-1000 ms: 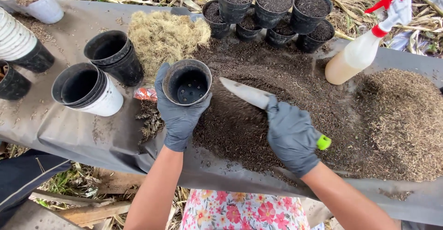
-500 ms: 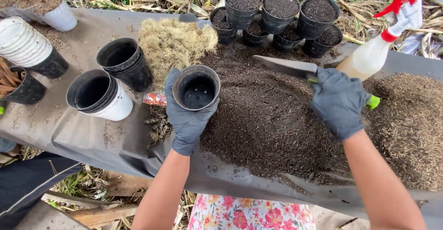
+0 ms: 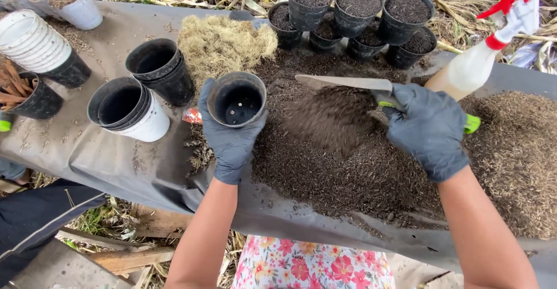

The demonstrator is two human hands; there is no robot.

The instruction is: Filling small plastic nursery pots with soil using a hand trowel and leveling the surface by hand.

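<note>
Two gloved hands work over a dark soil heap (image 3: pixel 348 167). Left hand (image 3: pixel 231 138) is wrapped around an empty black pot (image 3: pixel 237 99), mouth up. Right hand (image 3: pixel 428 129) is closed on a trowel (image 3: pixel 342 83), blade pointing to nine o'clock, toward the pot, shedding soil. Grey sheeting (image 3: pixel 116 161) covers the table; stacked pots (image 3: pixel 130 106) lie at nine o'clock.

Matt black plastic pot (image 3: pixel 237 99), smooth metal trowel (image 3: pixel 342 84), coarse crumbly soil (image 3: pixel 348 155).

A dark sheet covers the desk (image 3: pixel 116 167). On it lie a heap of dark soil (image 3: pixel 348 161), a pile of brown husks (image 3: pixel 516 150), a clump of dry moss (image 3: pixel 223 42), stacked empty pots (image 3: pixel 130 109), soil-filled pots (image 3: pixel 354 11) and a spray bottle (image 3: pixel 470 68).
</note>
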